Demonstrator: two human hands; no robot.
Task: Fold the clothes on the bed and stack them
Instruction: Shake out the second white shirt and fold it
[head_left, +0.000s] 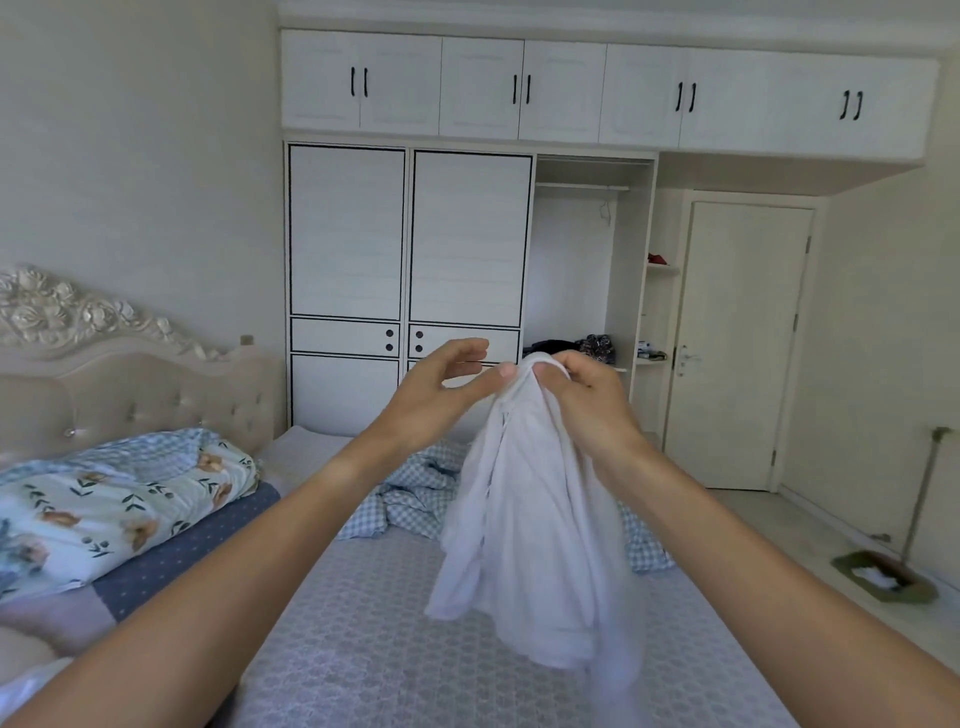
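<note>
White shirt (535, 519) hangs crumpled above the bed (363, 623), its top bunched in my right hand (587, 400), my left hand's (441, 395) thumb touching it, fingers loosely spread.

A thin, soft white cloth garment (530, 519), matt and creased. The bed (363, 623) has a matt, quilted-looking patterned cover. Crumpled checked cloth (415, 499) lies behind. The wardrobe (410, 239) looks like smooth painted wood, possibly laminate.

I am seeing the white garment (540, 519) blurring at its lower hem; its type is staying unclear. It is hiding part of the checked cloth (415, 499). The frame is cropping both my forearms.
</note>
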